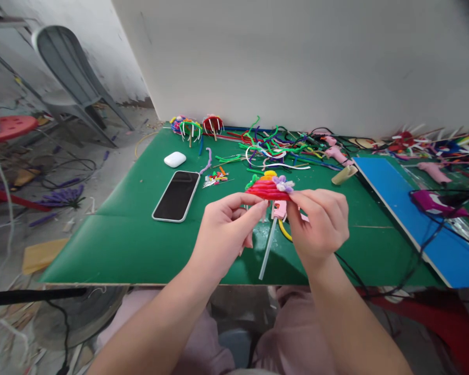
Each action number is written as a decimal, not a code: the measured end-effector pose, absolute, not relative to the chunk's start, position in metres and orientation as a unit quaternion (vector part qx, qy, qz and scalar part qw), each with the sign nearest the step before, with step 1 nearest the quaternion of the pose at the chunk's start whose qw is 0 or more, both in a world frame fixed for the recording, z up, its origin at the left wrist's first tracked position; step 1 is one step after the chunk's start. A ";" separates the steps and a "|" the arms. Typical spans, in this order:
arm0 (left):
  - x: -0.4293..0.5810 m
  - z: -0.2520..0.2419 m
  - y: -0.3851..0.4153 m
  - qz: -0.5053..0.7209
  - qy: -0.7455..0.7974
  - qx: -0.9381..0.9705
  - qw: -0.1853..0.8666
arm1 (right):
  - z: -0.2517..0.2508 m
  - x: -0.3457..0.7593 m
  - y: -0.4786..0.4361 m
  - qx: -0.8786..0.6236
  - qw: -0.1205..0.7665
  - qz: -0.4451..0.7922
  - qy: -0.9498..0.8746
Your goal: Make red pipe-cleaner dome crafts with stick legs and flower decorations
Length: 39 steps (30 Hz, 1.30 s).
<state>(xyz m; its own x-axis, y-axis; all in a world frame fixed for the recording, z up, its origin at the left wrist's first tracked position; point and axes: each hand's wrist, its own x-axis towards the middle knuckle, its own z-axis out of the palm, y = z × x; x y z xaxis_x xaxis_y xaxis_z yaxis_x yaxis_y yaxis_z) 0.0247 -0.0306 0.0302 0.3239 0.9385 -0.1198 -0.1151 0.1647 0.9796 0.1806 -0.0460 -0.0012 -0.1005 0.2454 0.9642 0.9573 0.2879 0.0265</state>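
Both hands hold up a small dome of coiled pipe cleaners, red with orange, yellow and green on top, above the green table. My left hand pinches its left rim. My right hand pinches its right side, right by a little purple flower on the dome. Under the dome lies a pink glue gun with a clear glue stick pointing toward the front edge.
A black phone and a white earbud case lie left of centre. Loose pipe cleaners crowd the back by the wall, with finished domes. A blue board and cables sit at right. A plastic chair stands far left.
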 end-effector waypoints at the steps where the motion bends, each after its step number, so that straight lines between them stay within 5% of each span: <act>1: 0.025 0.030 -0.031 0.411 0.412 0.498 0.642 | -0.001 0.181 -0.046 -0.467 0.480 -0.372 -0.643; 31: 0.023 0.032 -0.031 0.391 0.435 0.536 0.609 | -0.003 0.183 -0.045 -0.469 0.486 -0.388 -0.626; 39: 0.012 0.040 -0.033 0.527 0.509 0.614 0.294 | -0.010 0.185 -0.043 -0.446 0.532 -0.409 -0.592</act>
<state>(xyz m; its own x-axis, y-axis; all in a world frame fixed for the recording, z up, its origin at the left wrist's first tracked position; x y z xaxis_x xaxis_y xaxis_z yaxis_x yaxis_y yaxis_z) 0.0117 -0.0332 0.0404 -0.0739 0.9349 0.3472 0.3142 -0.3086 0.8978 0.1851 -0.0428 -0.0099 -0.0366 0.0930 0.9950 0.9635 0.2674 0.0105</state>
